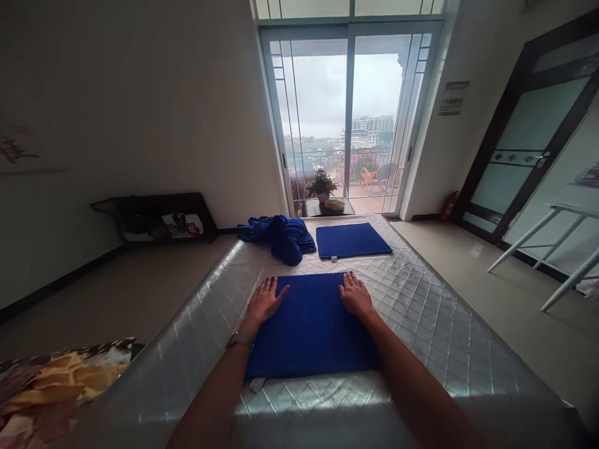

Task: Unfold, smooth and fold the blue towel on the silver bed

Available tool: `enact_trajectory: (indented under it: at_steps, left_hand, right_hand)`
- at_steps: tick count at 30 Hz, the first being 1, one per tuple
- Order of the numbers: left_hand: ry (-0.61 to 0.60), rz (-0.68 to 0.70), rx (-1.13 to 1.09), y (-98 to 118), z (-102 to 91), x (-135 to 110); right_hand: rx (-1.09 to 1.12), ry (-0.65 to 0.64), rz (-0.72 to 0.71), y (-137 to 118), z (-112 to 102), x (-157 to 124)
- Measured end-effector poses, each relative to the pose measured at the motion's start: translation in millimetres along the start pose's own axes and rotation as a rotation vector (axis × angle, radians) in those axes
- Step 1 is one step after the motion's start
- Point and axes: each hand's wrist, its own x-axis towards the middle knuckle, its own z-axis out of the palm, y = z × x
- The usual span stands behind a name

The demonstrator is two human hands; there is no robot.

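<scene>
A folded blue towel lies flat on the quilted silver mattress right in front of me. My left hand rests flat on its far left corner, fingers stretched out. My right hand lies flat on its far right corner, fingers extended. Neither hand grips anything. Farther along the mattress a second folded blue towel lies flat, and a crumpled heap of blue cloth sits to its left.
A patterned fabric lies at the lower left beside the mattress. A low dark shelf stands against the left wall. Glass balcony doors are beyond, with a potted plant before them. White chair legs are at right.
</scene>
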Motion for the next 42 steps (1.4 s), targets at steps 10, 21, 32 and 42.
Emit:
enact_trajectory:
  at_steps: [10, 21, 32, 42]
  left_hand:
    - [0.007, -0.008, -0.019, 2, 5.4, 1]
    - [0.007, 0.003, -0.033, 0, 1.0, -3]
    - [0.108, -0.014, 0.055, -6, 1.6, -6]
    - [0.081, 0.403, -0.084, 138, 3.9, -3]
  right_hand:
    - [-0.013, -0.039, -0.026, 3, -4, 10]
    - [-0.016, -0.021, -0.027, 5, 0, 10]
    - [0.049, 0.007, -0.033, 4, 2, 9]
    - [0.093, 0.025, -0.053, 5, 1, 5]
